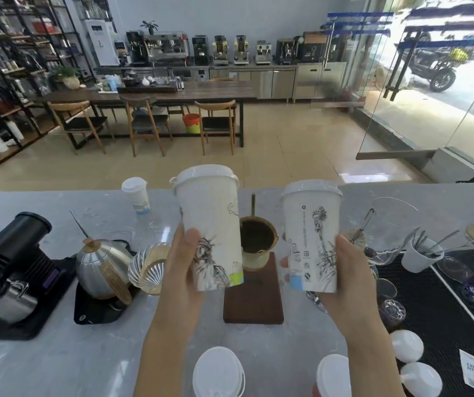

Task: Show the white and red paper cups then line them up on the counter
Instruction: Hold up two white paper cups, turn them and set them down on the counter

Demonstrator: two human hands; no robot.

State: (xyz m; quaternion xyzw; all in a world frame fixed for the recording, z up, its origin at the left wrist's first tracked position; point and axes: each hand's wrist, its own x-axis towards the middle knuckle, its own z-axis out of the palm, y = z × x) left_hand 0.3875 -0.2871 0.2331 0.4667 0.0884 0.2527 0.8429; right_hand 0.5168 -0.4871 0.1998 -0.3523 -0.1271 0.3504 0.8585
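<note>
Two white paper cups are lifted up for showing, so you seem to be in the first part of the task; the lining up is, as I judge, not yet done. Your left hand [185,260] grasps the left white cup [211,227] around its lower part, and your right hand [344,270] grasps the right white cup [311,239] in the same way, both upright with white lids on. I take the wooden stand [254,293] with the brown dripper as landmark: the left cup is above and left of it, the right cup above and right of it, both off the table [58,353]. Nearer to you than the stand, a white-lidded cup [218,373] and a red cup [331,378] wait on the table. Beyond the stand to the left, one small white cup [137,194] stands alone.
</note>
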